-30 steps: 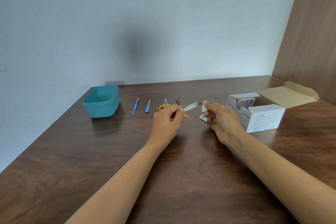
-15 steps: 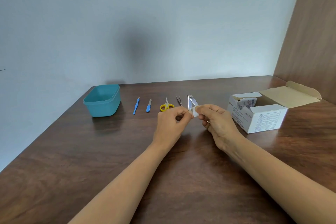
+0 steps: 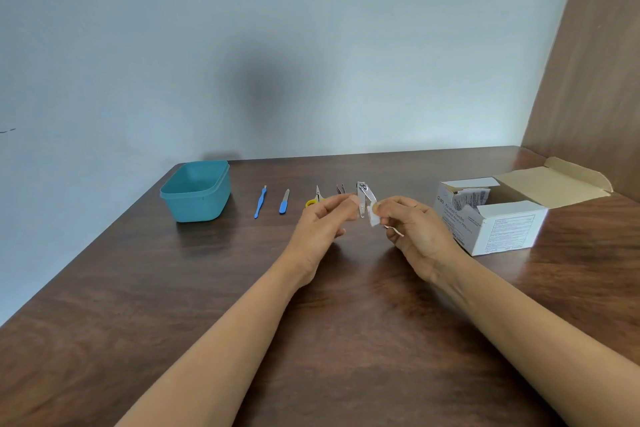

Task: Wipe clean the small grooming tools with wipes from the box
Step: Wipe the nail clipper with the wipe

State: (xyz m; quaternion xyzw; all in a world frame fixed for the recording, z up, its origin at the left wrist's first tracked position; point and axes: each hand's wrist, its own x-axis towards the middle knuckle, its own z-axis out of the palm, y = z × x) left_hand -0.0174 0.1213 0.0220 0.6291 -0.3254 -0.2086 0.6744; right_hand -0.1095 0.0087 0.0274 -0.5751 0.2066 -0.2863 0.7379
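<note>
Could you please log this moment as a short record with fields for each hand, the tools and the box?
left hand: pinches the nail clipper upright above the table
right hand: pinches a white wipe by the clipper's lower end
tools on table: blue pusher, blue nail file, yellow scissors, tweezers, in a row
wipe box: open, right of the hands
teal container: left of the row

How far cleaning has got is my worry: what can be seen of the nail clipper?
The nail clipper is small, shiny and metal-looking, its lever angled off the body. It stands roughly upright above the table, head up. The left hand pinches its lower end; a white wipe pinched in the right hand touches its side.
</note>
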